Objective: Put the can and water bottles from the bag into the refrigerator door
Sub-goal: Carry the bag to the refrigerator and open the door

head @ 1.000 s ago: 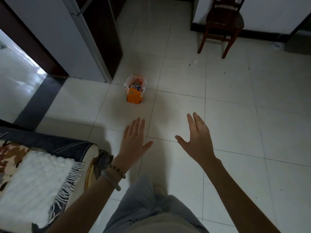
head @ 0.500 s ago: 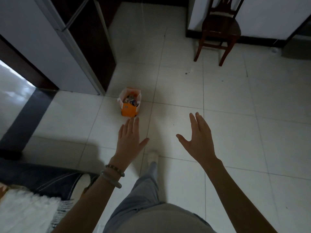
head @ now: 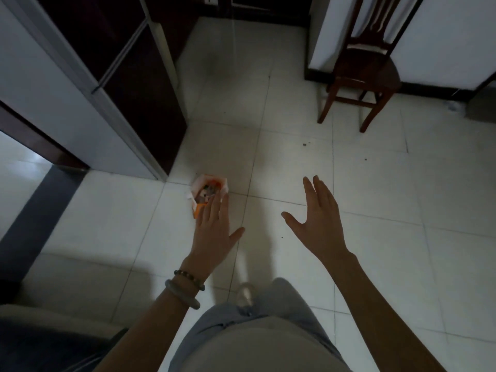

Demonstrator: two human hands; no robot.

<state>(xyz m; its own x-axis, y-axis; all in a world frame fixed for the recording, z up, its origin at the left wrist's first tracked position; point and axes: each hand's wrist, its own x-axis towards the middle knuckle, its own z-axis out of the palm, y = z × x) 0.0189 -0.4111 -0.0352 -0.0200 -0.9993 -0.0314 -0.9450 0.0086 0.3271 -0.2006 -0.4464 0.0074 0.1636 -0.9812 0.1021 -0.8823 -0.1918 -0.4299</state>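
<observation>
A small orange and white bag [head: 205, 187] stands open on the tiled floor near the corner of the refrigerator [head: 80, 84]. Its contents are too small and dim to tell apart. My left hand [head: 214, 232] is stretched out flat, fingers apart, and its fingertips overlap the bag's near edge in the view; it holds nothing. My right hand [head: 319, 224] hovers open to the right of the bag, palm turned inward, empty. The refrigerator's dark doors are shut.
A wooden chair [head: 365, 63] stands at the back right against a white wall. A doorway with a dark threshold [head: 35, 208] opens on the left. A sofa edge [head: 40, 334] fills the lower left. My leg and shoe [head: 245, 296] are below the hands.
I have stepped forward: the bag sits nearer and lower in view, and my left hand's fingertips now overlap it. The sofa has slid mostly out of view. Both hands stay open.
</observation>
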